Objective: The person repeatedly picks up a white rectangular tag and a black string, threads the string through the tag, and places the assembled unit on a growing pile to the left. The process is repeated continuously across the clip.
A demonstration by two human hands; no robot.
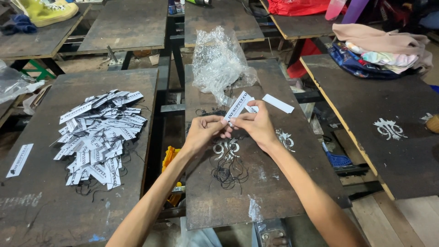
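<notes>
Both hands meet over the middle dark board [274, 192]. My left hand [204, 130] and my right hand [256, 122] pinch the lower end of a white paper tag [238, 105] with black print, held tilted up to the right. A second white tag [278, 103] sticks out behind my right hand; I cannot tell whether that hand holds it. Thin black strings [228, 169] lie in a loose tangle on the board under the hands.
A heap of several printed white tags [98, 135] with black strings lies on the left board, a single tag [19, 160] at its left edge. A crumpled clear plastic bag [219, 64] stands behind the hands. Folded clothes [379, 52] sit on the right board.
</notes>
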